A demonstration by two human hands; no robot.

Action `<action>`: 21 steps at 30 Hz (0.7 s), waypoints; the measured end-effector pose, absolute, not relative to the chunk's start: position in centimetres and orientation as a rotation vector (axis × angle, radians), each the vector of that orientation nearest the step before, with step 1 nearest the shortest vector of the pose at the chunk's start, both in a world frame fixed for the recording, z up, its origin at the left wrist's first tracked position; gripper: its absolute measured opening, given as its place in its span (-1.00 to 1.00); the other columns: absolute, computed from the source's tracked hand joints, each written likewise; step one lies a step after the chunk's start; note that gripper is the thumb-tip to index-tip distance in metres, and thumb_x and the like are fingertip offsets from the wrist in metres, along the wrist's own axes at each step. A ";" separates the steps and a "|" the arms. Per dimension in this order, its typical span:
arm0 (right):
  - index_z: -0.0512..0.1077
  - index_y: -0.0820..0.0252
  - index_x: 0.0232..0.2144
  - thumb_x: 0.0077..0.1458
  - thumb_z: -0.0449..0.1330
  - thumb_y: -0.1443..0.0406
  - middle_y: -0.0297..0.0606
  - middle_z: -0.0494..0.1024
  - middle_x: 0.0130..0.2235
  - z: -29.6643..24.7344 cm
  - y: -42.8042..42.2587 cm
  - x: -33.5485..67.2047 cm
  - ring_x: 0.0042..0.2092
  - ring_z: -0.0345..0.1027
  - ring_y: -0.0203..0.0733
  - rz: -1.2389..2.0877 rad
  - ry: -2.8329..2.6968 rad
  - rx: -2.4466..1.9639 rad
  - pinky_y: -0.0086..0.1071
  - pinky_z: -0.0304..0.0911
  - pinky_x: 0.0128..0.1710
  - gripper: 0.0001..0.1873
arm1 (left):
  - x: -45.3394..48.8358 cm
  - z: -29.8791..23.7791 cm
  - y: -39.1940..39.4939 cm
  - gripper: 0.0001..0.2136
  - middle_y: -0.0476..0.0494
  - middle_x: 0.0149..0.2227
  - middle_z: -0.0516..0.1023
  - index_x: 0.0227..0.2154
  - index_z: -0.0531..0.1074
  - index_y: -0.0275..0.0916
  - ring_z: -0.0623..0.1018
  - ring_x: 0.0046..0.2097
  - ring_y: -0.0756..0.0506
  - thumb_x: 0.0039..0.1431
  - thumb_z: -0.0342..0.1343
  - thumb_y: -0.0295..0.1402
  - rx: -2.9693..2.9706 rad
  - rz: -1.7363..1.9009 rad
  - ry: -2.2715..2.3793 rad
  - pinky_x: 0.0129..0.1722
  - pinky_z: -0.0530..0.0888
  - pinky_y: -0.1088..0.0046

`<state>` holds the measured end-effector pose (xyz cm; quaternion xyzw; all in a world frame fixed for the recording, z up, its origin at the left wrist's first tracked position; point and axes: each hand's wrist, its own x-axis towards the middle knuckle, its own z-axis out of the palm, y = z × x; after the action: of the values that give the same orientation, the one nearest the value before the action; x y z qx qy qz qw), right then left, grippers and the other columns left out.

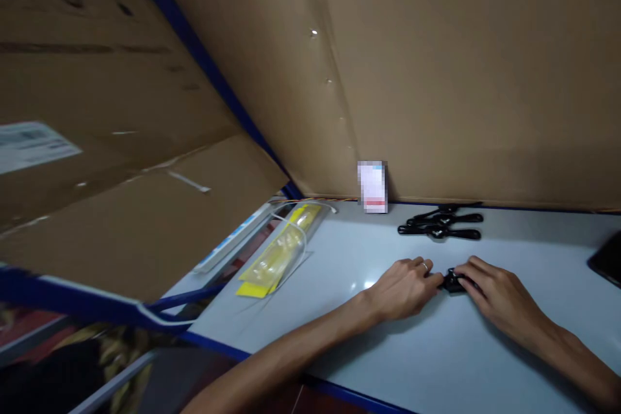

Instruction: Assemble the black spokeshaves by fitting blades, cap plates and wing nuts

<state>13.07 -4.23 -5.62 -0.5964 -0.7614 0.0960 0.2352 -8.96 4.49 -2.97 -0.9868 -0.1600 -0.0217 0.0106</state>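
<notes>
Bare forearms (301, 349) reach over the white table (378, 356) to one black tool (455, 282) between two hands.
Fingers of the left hand (405, 288) and of the right hand (504, 297) grasp it from its two sides. Beyond it I see more black tools (440, 233); behind them stands the cardboard wall (475, 90); on the person's left lies clear-and-yellow packaging (279, 249).

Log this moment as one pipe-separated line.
left hand: holding black object | right hand: holding same black object | beyond: black tools | left: yellow-and-clear packet
</notes>
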 end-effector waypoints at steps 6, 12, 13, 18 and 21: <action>0.50 -0.06 -0.09 0.35 -0.03 0.17 -0.23 0.58 -0.19 -6.6 -2.8 12.2 -0.31 0.51 -0.08 0.262 -2.100 -1.594 -0.18 0.41 -0.29 -0.70 | -11.2 -3.1 6.0 -0.87 -0.18 -0.21 0.48 -0.16 0.42 -0.22 0.51 -0.22 -0.13 0.38 0.03 -0.30 -3.049 -0.154 -0.455 -0.27 0.46 0.35; 0.51 -0.01 -0.21 0.33 -0.02 0.20 -0.21 0.57 -0.20 -5.7 -1.6 10.7 -0.20 0.51 -0.05 0.049 -2.170 -1.619 -0.20 0.43 -0.28 -0.72 | -11.7 -3.4 6.4 -0.84 -0.21 -0.20 0.51 -0.14 0.42 -0.26 0.54 -0.19 -0.15 0.38 0.05 -0.29 -3.032 -0.259 -0.490 -0.27 0.48 0.33; 0.51 0.00 -0.23 0.33 -0.02 0.22 -0.21 0.57 -0.21 -5.5 -1.4 10.5 -0.21 0.50 -0.06 0.050 -2.193 -1.612 -0.19 0.44 -0.27 -0.72 | -11.6 -3.6 6.4 -0.80 -0.21 -0.21 0.53 -0.13 0.42 -0.28 0.55 -0.21 -0.16 0.40 0.05 -0.24 -3.035 -0.272 -0.496 -0.29 0.47 0.33; 0.51 0.02 -0.10 0.32 0.00 0.29 -0.16 0.59 -0.13 -5.6 -1.7 10.6 -0.09 0.50 -0.03 0.010 -2.307 -1.501 -0.11 0.45 -0.08 -0.71 | -11.3 -4.5 6.4 -0.60 -0.16 -0.33 0.59 -0.18 0.44 -0.29 0.58 -0.38 -0.13 0.39 0.02 0.01 -3.083 -0.281 -0.521 -0.47 0.40 0.34; 0.47 0.02 0.07 0.29 0.04 0.33 -0.14 0.60 0.01 -7.2 -2.5 11.7 0.06 0.47 0.04 -0.097 -2.368 -1.416 -0.03 0.41 0.07 -0.63 | -11.4 -5.0 6.5 -0.57 -0.12 -0.36 0.60 -0.23 0.46 -0.25 0.59 -0.41 -0.13 0.38 -0.01 0.07 -3.112 -0.301 -0.508 -0.51 0.35 0.33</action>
<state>11.69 -2.54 -7.21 -0.5037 -0.8422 -0.0345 0.1891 -11.38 6.51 -4.97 -0.9824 -0.1603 -0.0951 -0.0128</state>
